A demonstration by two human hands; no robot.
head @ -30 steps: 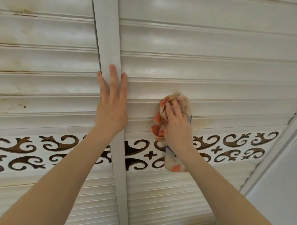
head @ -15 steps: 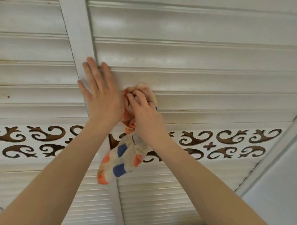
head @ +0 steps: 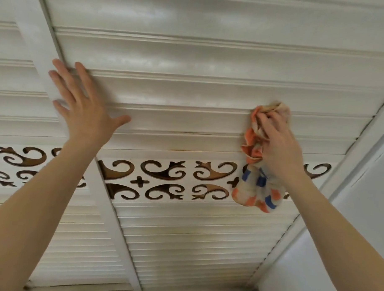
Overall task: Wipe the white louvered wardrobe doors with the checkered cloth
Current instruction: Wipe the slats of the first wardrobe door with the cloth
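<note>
I brace my left hand [head: 83, 102], fingers spread flat, on the louvered door [head: 187, 121]. My right hand [head: 278, 148] grips the bunched checkered cloth [head: 257, 191] against a slat near the door's right edge. Recommended: press evenly, stroke along the slat, work into its groove.

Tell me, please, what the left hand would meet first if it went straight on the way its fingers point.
The left hand points up and leftward, fingertips at the vertical stile between the doors; it would probably ride onto that stile first.
</note>
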